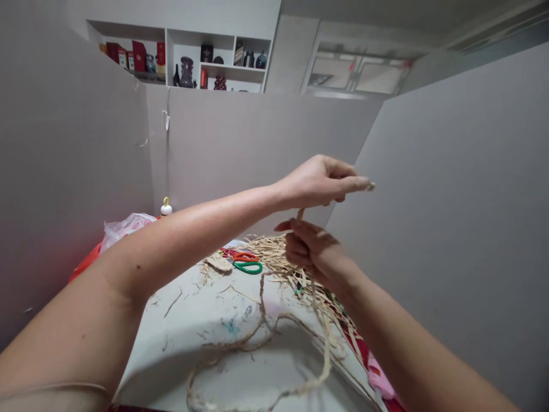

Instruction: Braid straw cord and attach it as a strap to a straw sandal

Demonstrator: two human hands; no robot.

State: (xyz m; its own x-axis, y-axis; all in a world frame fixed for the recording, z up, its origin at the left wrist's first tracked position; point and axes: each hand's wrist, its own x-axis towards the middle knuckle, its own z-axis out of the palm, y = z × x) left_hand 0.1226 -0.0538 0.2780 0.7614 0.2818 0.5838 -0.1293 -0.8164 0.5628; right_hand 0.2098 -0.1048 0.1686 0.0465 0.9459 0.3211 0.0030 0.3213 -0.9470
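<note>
Stretched across the view, my left hand [323, 180] is raised above my right, its fingers pinched together. A small pale fibre end pokes out at its fingertips. Just below, my right hand [315, 249] is closed around a braided straw cord, a short piece of which shows above the fist. From there the braided cord [328, 355] hangs down and lies in loose loops over the white tabletop [158, 366]. Whether one unbroken length runs between both hands is hidden by my left hand.
Behind my hands lies a heap of loose straw strips [268, 250]. Scissors with green and orange handles [249, 266] rest beside a flat woven straw piece [218, 262]. A white bottle [166, 209] and a plastic bag [126, 229] stand at the left. Grey partitions [463, 217] enclose the table.
</note>
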